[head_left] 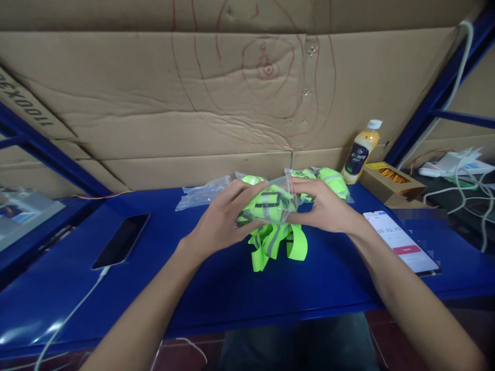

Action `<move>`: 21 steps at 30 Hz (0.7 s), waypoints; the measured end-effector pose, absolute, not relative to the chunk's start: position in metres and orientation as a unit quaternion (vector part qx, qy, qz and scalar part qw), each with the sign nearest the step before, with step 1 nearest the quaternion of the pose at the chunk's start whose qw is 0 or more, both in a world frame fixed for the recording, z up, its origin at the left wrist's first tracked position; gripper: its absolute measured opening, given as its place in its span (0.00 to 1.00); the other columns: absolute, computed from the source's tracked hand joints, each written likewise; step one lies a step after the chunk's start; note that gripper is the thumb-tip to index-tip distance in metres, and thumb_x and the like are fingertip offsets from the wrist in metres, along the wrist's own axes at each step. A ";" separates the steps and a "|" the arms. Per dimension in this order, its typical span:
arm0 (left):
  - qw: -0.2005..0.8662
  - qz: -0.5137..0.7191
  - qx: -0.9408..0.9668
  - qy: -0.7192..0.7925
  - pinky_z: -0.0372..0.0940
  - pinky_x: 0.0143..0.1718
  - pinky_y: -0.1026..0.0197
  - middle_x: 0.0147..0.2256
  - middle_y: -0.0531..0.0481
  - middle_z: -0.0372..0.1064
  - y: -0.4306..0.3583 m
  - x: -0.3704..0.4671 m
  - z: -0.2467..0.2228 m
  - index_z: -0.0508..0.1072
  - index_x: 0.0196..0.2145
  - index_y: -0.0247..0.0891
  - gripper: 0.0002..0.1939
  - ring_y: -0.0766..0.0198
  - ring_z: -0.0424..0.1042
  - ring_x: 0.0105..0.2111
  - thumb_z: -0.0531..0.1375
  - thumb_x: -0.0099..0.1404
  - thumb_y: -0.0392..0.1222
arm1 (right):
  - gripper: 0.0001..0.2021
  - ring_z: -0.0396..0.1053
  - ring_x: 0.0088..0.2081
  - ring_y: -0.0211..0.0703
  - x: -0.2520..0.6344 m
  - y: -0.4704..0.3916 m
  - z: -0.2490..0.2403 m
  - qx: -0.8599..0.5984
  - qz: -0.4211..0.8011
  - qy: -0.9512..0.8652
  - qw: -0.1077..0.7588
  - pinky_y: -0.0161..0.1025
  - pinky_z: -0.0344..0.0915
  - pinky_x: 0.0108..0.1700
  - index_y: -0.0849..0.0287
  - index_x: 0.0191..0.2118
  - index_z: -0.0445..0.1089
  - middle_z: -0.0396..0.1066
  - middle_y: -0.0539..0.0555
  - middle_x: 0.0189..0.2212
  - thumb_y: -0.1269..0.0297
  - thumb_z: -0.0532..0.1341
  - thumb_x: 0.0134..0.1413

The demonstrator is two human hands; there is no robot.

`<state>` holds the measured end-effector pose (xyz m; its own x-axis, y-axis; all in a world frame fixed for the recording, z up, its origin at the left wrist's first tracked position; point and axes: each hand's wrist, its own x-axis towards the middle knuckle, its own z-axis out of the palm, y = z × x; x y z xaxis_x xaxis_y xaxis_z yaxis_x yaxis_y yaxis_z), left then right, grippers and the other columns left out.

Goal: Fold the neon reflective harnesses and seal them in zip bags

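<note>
Between my two hands is a clear zip bag (266, 202) with a folded neon-yellow strap with grey reflective stripes inside. My left hand (232, 208) is closed around the bag's left end. At the right end, by the red zip line, my right hand (319, 203) pinches the bag's edge. Below the bag, a loose neon-yellow reflective strap (276, 245) lies in loops on the blue table. Filled bags of the same neon material (333, 181) lie behind my right hand, and another filled bag (251, 179) shows partly behind my left hand.
Flat clear empty bags (203, 193) lie at the back left. A dark phone (121, 239) with a white cable is on the left; a lit phone (400, 239) is on the right. A drink bottle (360, 152) and open cardboard box (392, 183) stand at the back right, before a cardboard wall (135, 103).
</note>
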<state>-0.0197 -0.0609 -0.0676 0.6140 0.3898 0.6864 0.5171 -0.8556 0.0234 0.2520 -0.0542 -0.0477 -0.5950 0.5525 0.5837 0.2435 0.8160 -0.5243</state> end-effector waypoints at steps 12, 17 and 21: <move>-0.002 -0.272 -0.911 -0.309 0.69 0.62 0.44 0.60 0.38 0.68 -0.066 -0.019 -0.067 0.46 0.81 0.48 0.48 0.44 0.70 0.60 0.66 0.75 0.57 | 0.19 0.79 0.54 0.51 0.245 -0.053 -0.061 -0.226 0.270 -0.873 0.338 0.46 0.72 0.58 0.54 0.56 0.80 0.82 0.54 0.54 0.68 0.71 0.58; 0.009 -0.310 -0.895 -0.319 0.71 0.61 0.46 0.62 0.36 0.70 -0.063 -0.017 -0.069 0.53 0.78 0.44 0.48 0.44 0.73 0.60 0.69 0.71 0.57 | 0.14 0.80 0.46 0.47 0.236 -0.055 -0.061 -0.215 0.269 -0.846 0.408 0.41 0.73 0.53 0.56 0.47 0.83 0.84 0.51 0.45 0.71 0.70 0.55; 0.020 -0.368 -0.879 -0.303 0.70 0.62 0.48 0.61 0.37 0.75 -0.061 -0.017 -0.069 0.63 0.72 0.40 0.40 0.46 0.76 0.60 0.70 0.71 0.57 | 0.07 0.76 0.42 0.46 0.233 -0.051 -0.064 -0.210 0.266 -0.802 0.493 0.43 0.71 0.52 0.56 0.36 0.82 0.82 0.50 0.38 0.72 0.67 0.52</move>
<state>-0.0167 -0.0606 -0.0688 0.5455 0.5180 0.6589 0.5472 -0.8156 0.1881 0.2332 -0.0512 -0.0640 -0.4263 0.5983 0.6784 0.0744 0.7706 -0.6329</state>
